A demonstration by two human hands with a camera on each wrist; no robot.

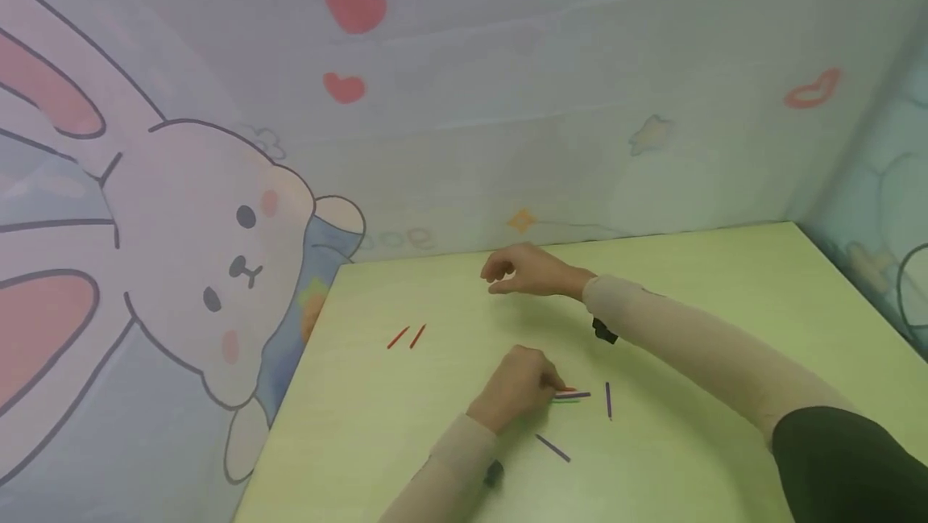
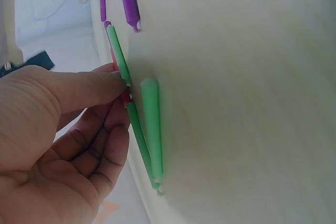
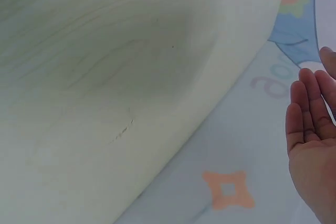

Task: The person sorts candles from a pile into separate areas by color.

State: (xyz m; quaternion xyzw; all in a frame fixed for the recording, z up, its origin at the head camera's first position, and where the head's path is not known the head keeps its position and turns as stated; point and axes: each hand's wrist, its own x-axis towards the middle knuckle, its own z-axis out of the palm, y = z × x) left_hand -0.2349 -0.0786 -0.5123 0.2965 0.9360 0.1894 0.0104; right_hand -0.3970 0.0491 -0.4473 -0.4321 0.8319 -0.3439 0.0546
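Observation:
With thumb and fingertips my left hand pinches a thin red candle low over the table; most of it is hidden by the fingers. Against the thumb tip in the left wrist view lies a green candle. Below it are another green candle and a nearer, blurred green candle. A purple candle shows by the fingertips in the head view. My right hand is raised over the far part of the table, fingers loosely bent, holding nothing.
Two purple candles lie apart, one to the right and one nearer the front. Far left on the pale table lie two red candles. A printed cloth wall rises behind the table's back edge.

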